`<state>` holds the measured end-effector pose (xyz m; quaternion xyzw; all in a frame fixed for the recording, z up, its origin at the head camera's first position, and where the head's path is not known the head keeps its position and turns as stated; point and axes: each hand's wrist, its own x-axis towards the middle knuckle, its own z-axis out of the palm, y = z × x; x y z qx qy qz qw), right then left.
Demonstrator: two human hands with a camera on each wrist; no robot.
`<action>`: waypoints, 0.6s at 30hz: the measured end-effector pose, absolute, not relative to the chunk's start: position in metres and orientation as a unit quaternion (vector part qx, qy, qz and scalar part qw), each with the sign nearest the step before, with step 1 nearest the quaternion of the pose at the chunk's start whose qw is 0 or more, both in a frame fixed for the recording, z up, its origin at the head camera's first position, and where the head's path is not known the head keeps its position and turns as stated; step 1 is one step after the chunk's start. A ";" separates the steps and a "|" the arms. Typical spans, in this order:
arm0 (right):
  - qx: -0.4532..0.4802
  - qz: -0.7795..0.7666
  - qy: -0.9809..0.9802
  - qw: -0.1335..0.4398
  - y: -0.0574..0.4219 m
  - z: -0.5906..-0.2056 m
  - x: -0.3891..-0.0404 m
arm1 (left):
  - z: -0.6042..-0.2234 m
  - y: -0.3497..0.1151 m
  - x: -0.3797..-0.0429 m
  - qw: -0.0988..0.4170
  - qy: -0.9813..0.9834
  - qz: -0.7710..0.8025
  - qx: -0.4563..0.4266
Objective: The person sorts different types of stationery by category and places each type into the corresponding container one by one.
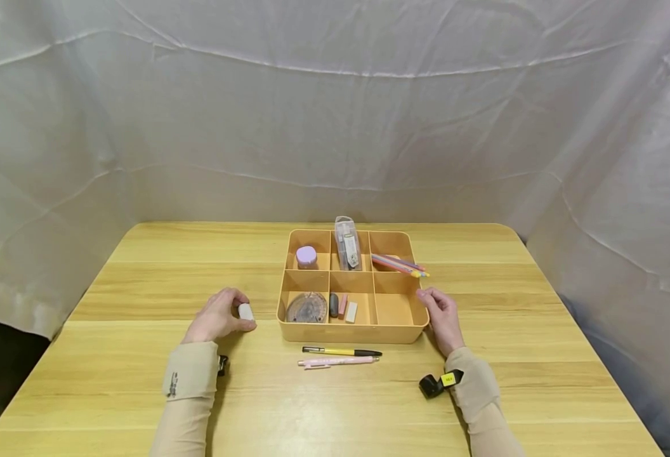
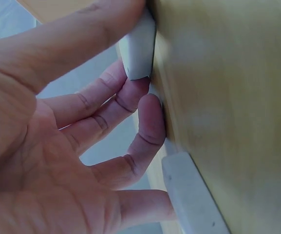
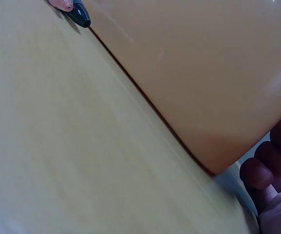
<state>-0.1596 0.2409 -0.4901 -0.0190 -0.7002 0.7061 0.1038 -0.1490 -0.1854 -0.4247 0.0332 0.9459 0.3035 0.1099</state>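
My left hand point(image 1: 219, 316) is on the table left of the orange organizer tray point(image 1: 353, 333). Its thumb and fingers pinch a white eraser point(image 1: 246, 311) against the wood. In the left wrist view a second white block point(image 2: 194, 195) lies beside the little finger; the hand hides it from the head view. My right hand point(image 1: 443, 318) grips the tray's right wall near the front corner, its thumb at the rim. Curled fingers point(image 3: 271, 158) show outside that wall in the right wrist view. Inside the tray's front middle compartment lie a dark oval piece point(image 1: 334, 304), a pink eraser point(image 1: 343, 306) and another white eraser point(image 1: 351, 311).
Other compartments hold a purple-lidded jar point(image 1: 306, 256), a clear plastic case point(image 1: 347, 244), colored sticks point(image 1: 399, 264) jutting over the right rim, and a round translucent disc point(image 1: 306, 308). In front lie a yellow-and-black pen point(image 1: 341, 351) and a pink pen point(image 1: 337, 362). Grey cloth point(image 1: 335, 127) hangs behind.
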 end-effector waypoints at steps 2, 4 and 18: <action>-0.020 0.706 -0.700 0.103 0.241 -0.490 -0.160 | -0.425 -0.186 -0.149 0.108 0.945 0.306 0.034; -0.019 0.708 -0.699 0.100 0.240 -0.490 -0.160 | -0.426 -0.187 -0.148 0.106 0.943 0.314 0.033; -0.017 0.707 -0.700 0.101 0.240 -0.490 -0.159 | -0.404 -0.173 -0.153 0.067 0.931 0.355 0.049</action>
